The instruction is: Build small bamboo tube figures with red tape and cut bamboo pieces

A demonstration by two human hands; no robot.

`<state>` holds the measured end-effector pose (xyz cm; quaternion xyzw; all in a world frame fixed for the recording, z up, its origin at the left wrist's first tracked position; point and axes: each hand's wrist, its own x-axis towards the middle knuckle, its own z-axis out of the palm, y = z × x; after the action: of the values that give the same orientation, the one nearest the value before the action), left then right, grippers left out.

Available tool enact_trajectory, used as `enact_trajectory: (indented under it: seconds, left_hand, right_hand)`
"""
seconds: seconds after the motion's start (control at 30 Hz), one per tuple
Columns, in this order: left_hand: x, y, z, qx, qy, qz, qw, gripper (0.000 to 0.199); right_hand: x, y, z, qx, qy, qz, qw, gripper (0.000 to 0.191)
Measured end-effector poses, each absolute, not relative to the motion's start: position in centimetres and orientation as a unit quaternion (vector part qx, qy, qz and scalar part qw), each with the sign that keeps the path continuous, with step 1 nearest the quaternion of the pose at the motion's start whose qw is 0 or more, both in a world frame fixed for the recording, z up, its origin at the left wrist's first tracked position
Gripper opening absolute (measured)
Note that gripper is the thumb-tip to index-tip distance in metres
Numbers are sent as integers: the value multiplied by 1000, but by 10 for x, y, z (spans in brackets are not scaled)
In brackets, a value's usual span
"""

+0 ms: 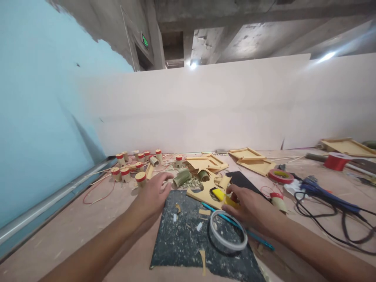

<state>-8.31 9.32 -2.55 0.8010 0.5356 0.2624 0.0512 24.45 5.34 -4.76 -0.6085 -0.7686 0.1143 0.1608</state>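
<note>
My left hand (154,192) is at the upper left corner of the dark cutting mat (182,243), fingers apart and nothing in them, beside a red-topped bamboo piece (140,178). My right hand (246,203) has its fingers closed round a yellow tool (219,194) at the mat's upper right. Under the tool lies a thin wooden sheet (205,192) with cut-out curves. A teal pencil-like stick (258,239) crosses the mat beneath a white tape ring (228,246). A bare bamboo tube (181,178) rests on shavings between the hands.
Several red-topped bamboo pieces (125,175) stand at the left. Wooden trays (255,165) lie at the back. To the right are a pink tape roll (281,176), a blue tool (329,197) with black cable and a red spool (336,161). A pale wall (205,109) rises behind.
</note>
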Motion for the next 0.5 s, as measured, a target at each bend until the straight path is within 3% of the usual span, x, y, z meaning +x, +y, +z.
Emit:
enact_trajectory:
  seconds: [0.3,0.5]
  left_hand:
    - [-47,152,-32,827,547,123,29,38]
    - [-63,137,-21,813,550,190,-20,38]
  right_hand:
    - [256,58,-33,-598,-776,110,167,21]
    - [268,48,-9,-606,-765,131,175,22]
